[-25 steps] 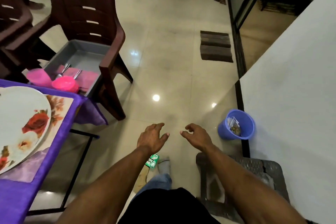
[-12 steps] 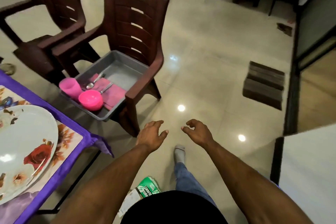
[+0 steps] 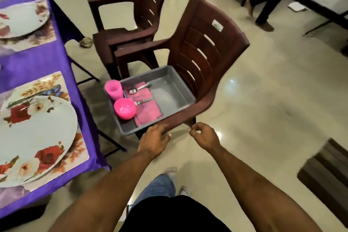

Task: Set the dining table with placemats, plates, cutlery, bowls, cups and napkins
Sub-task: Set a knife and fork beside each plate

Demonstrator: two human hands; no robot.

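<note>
Grey plastic tray (image 3: 170, 98) sits on the seat of a dark brown plastic armchair (image 3: 205, 58), its near corner jutting past the seat edge. Inside it, at the left end, a pink plastic cup (image 3: 113, 89) stands upright, and just in front of it a round pink plastic bowl (image 3: 124, 108) rests open side up. Beside both lies a folded pink cloth napkin (image 3: 146, 106), with a steel spoon (image 3: 138, 89) and another steel utensil (image 3: 145, 101) lying on it; the bowl hides that utensil's head. The right half of the tray is bare grey floor.

The left hand (image 3: 154, 141) reaches toward the tray's near corner, fingers loosely extended and holding nothing, close to the rim; whether it touches cannot be told. The right hand (image 3: 204, 135) hovers near the chair's front leg, fingers curled loosely, empty.

On the purple-clothed table (image 3: 37, 66) at left, two white floral plates (image 3: 35, 137) each sit on a floral placemat (image 3: 78, 149).
</note>
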